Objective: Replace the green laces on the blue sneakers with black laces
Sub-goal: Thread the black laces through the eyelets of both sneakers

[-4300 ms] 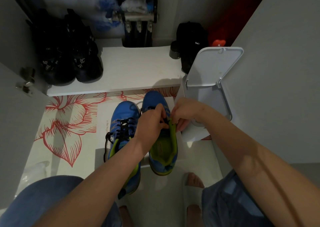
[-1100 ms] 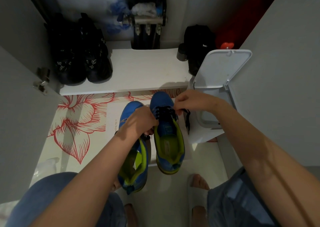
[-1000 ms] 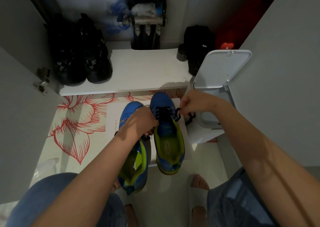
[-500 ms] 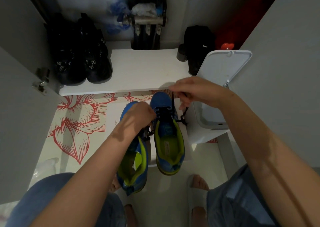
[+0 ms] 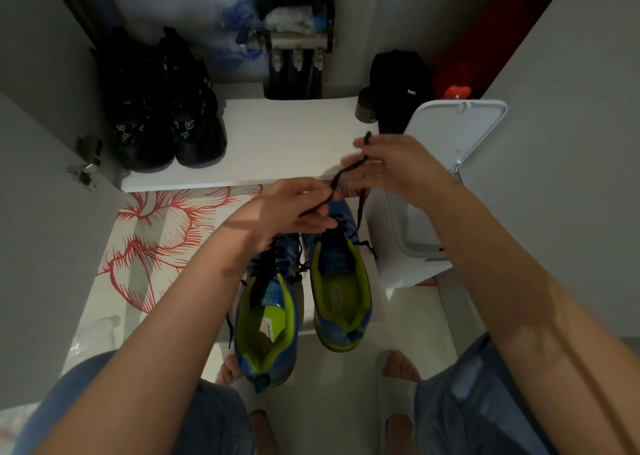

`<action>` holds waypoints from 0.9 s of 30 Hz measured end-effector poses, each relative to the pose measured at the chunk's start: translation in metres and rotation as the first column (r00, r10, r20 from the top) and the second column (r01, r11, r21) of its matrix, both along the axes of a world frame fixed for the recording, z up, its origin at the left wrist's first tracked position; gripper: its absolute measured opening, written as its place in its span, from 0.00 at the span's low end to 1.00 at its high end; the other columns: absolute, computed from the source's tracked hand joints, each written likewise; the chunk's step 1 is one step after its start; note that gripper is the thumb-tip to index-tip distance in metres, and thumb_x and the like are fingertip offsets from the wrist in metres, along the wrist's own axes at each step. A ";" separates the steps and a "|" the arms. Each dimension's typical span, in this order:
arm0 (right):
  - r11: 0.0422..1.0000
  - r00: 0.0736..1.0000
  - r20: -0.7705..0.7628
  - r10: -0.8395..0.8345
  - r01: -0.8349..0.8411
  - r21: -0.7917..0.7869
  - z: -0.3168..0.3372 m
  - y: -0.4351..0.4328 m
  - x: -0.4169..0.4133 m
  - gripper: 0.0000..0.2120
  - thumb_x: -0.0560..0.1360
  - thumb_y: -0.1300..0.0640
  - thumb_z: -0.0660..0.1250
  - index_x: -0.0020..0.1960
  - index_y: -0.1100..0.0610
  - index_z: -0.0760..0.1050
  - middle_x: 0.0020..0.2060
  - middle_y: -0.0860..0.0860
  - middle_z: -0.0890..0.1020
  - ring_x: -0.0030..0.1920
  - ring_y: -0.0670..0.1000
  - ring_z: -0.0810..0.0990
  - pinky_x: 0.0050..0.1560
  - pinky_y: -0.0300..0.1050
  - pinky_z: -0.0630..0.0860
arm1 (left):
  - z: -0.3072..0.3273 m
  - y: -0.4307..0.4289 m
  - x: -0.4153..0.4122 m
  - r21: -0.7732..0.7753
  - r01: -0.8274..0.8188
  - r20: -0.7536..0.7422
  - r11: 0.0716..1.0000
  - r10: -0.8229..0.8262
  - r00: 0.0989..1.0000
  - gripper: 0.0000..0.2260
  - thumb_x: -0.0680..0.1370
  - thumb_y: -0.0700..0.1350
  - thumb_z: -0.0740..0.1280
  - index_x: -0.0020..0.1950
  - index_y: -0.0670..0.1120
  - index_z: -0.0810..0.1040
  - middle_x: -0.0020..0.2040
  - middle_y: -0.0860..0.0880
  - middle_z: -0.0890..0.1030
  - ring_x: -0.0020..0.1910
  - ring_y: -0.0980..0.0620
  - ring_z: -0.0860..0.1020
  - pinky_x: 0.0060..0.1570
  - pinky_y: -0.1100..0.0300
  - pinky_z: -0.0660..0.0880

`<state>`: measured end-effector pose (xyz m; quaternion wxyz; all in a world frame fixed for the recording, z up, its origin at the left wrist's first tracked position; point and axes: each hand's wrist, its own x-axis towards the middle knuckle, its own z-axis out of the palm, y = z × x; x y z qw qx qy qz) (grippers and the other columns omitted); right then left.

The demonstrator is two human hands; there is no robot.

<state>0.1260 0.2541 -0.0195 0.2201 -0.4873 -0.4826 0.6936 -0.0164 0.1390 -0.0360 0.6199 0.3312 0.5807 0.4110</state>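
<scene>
Two blue sneakers with lime-green linings stand side by side on the floor, toes away from me: the left sneaker (image 5: 266, 319) and the right sneaker (image 5: 341, 291). Both carry black laces. A black lace (image 5: 341, 174) runs up from the right sneaker between my hands. My left hand (image 5: 294, 208) holds the lace's lower stretch above the toes. My right hand (image 5: 391, 163) pinches the upper end, raised near the shelf edge. No green lace is visible.
A white bin (image 5: 426, 191) with its lid up stands just right of the sneakers. A white shelf (image 5: 277, 142) behind holds black shoes (image 5: 162, 108) and a black bag (image 5: 398, 80). A red flower-pattern mat (image 5: 159, 232) lies left. My feet and knees are below.
My right hand has risen, pulling the black lace up from the right sneaker. My left hand has left the sneaker's tongue and taken hold of the lace.
</scene>
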 end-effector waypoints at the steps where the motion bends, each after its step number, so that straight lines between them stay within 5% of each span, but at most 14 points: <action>1: 0.963 0.913 0.398 0.091 -0.182 0.197 -0.005 0.002 0.006 0.13 0.80 0.61 0.58 0.55 0.71 0.73 0.45 0.64 0.81 0.42 0.59 0.82 0.38 0.46 0.79 | -0.002 0.000 -0.001 -0.002 -0.042 -0.087 0.999 0.042 0.995 0.08 0.81 0.41 0.61 0.45 0.45 0.78 0.32 0.49 0.77 0.28 0.58 0.79 0.37 0.65 0.80; 2: 0.862 0.733 0.675 0.082 -0.392 0.321 -0.010 0.003 0.010 0.15 0.80 0.58 0.58 0.52 0.70 0.74 0.45 0.62 0.80 0.45 0.59 0.80 0.40 0.45 0.75 | -0.004 0.001 -0.001 -0.001 -0.044 -0.217 0.999 0.042 0.975 0.08 0.80 0.42 0.62 0.45 0.45 0.79 0.32 0.49 0.76 0.25 0.60 0.75 0.30 0.67 0.77; 3: 0.747 0.624 0.781 0.038 -0.537 0.392 -0.013 0.002 0.012 0.14 0.80 0.58 0.57 0.51 0.68 0.75 0.47 0.59 0.79 0.49 0.57 0.78 0.44 0.45 0.73 | -0.006 0.001 0.001 -0.002 -0.008 -0.348 1.000 0.006 0.938 0.08 0.80 0.42 0.63 0.45 0.46 0.80 0.31 0.50 0.76 0.22 0.62 0.71 0.25 0.70 0.72; 4: 0.667 0.652 0.755 0.074 -0.594 0.448 -0.013 -0.003 0.011 0.11 0.79 0.61 0.58 0.55 0.64 0.75 0.53 0.56 0.78 0.54 0.52 0.76 0.50 0.43 0.73 | -0.006 0.001 0.003 0.000 0.050 -0.450 0.999 -0.044 0.892 0.07 0.80 0.43 0.63 0.46 0.46 0.81 0.31 0.51 0.77 0.21 0.63 0.69 0.24 0.72 0.67; 6: 0.580 0.713 0.577 0.399 -0.683 0.443 -0.012 -0.014 0.006 0.20 0.76 0.68 0.60 0.65 0.57 0.71 0.62 0.48 0.72 0.61 0.43 0.70 0.58 0.29 0.68 | -0.005 0.003 0.008 0.022 0.140 -0.555 0.990 -0.104 0.825 0.07 0.79 0.45 0.65 0.46 0.45 0.82 0.31 0.53 0.78 0.22 0.64 0.70 0.24 0.74 0.64; 8: 0.497 0.615 0.488 0.619 -0.788 0.363 -0.014 -0.022 0.001 0.26 0.73 0.69 0.63 0.69 0.54 0.68 0.61 0.45 0.73 0.61 0.42 0.72 0.59 0.27 0.68 | -0.006 0.004 0.011 0.022 0.122 -0.597 0.992 -0.085 0.797 0.10 0.78 0.46 0.65 0.39 0.48 0.81 0.28 0.56 0.78 0.24 0.64 0.71 0.27 0.72 0.65; 11: 0.560 0.607 0.434 0.666 -0.791 0.248 -0.019 -0.022 0.000 0.23 0.75 0.65 0.66 0.68 0.56 0.69 0.52 0.52 0.82 0.47 0.49 0.83 0.47 0.38 0.79 | -0.013 0.005 0.011 -0.020 -0.008 -0.558 1.000 -0.005 0.830 0.07 0.79 0.46 0.64 0.44 0.47 0.78 0.30 0.54 0.77 0.30 0.59 0.73 0.37 0.64 0.69; 13: 0.580 0.614 0.477 0.629 -0.779 0.239 -0.020 -0.018 0.004 0.13 0.76 0.64 0.65 0.61 0.61 0.74 0.42 0.55 0.83 0.32 0.47 0.82 0.28 0.35 0.75 | -0.013 0.006 0.007 -0.033 -0.158 -0.492 0.987 0.122 0.862 0.07 0.79 0.43 0.63 0.56 0.44 0.74 0.38 0.48 0.77 0.35 0.53 0.74 0.40 0.60 0.71; 15: 0.581 0.640 0.533 0.554 -0.755 0.303 -0.023 -0.011 0.008 0.07 0.77 0.65 0.64 0.52 0.66 0.78 0.37 0.57 0.82 0.24 0.43 0.77 0.24 0.32 0.70 | -0.011 0.008 0.002 -0.035 -0.190 -0.432 0.981 0.157 0.888 0.08 0.80 0.40 0.62 0.58 0.41 0.74 0.39 0.48 0.77 0.34 0.55 0.75 0.38 0.63 0.72; 18: 0.616 0.660 0.585 0.472 -0.721 0.317 -0.027 -0.003 0.012 0.07 0.76 0.65 0.64 0.52 0.64 0.79 0.41 0.59 0.84 0.28 0.45 0.80 0.32 0.35 0.76 | -0.006 0.007 0.003 -0.019 -0.175 -0.330 0.984 0.159 0.930 0.08 0.79 0.34 0.61 0.56 0.39 0.75 0.41 0.47 0.78 0.33 0.59 0.77 0.32 0.71 0.74; 22: 0.529 0.590 0.547 0.594 -0.799 0.287 -0.025 -0.013 0.008 0.25 0.72 0.64 0.71 0.67 0.56 0.71 0.60 0.51 0.78 0.58 0.46 0.77 0.60 0.35 0.72 | -0.011 0.003 0.009 0.013 -0.252 -0.210 0.968 0.249 0.945 0.12 0.75 0.27 0.63 0.57 0.38 0.73 0.53 0.39 0.75 0.38 0.52 0.78 0.38 0.64 0.80; 27: 0.618 0.694 0.339 0.635 -0.720 0.316 -0.026 -0.027 -0.003 0.23 0.70 0.64 0.73 0.65 0.58 0.74 0.53 0.56 0.82 0.53 0.52 0.81 0.60 0.42 0.75 | -0.017 0.003 0.010 0.047 -0.256 -0.375 0.965 0.255 0.891 0.18 0.72 0.37 0.73 0.55 0.43 0.67 0.49 0.50 0.75 0.42 0.56 0.78 0.38 0.65 0.80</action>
